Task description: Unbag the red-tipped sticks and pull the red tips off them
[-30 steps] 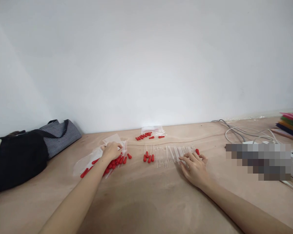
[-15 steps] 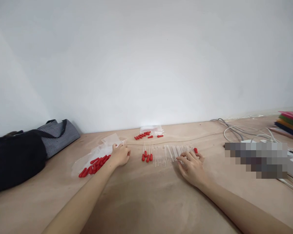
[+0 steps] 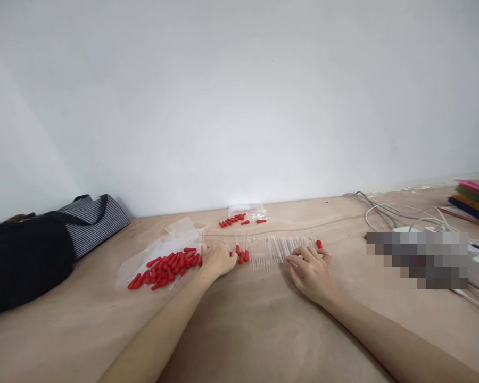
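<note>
My left hand (image 3: 217, 259) is palm down, fingers spread, between a pile of red rubber dropper bulbs (image 3: 170, 267) and a few droppers with red bulbs (image 3: 243, 256). It partly covers the nearest of these, and nothing shows in its grasp. Under the pile is a clear plastic bag (image 3: 181, 231). A row of thin glass tubes (image 3: 265, 252) runs from the droppers to my right hand (image 3: 312, 271). That hand rests over the row's right end with its fingers apart, hiding some tubes. Just beyond its fingers shows a single red bulb (image 3: 319, 244).
Farther back, a small bag (image 3: 245, 209) lies by several red bulbs (image 3: 231, 221) and thin tubes. A black bag with a striped part (image 3: 43, 255) stands at the left. Cables (image 3: 383, 213), a pixelated patch and coloured folders (image 3: 475, 199) are at the right.
My left hand has moved right, off the plastic bag and towards the red-bulbed droppers, uncovering more of the bulb pile. My right hand has hardly moved.
</note>
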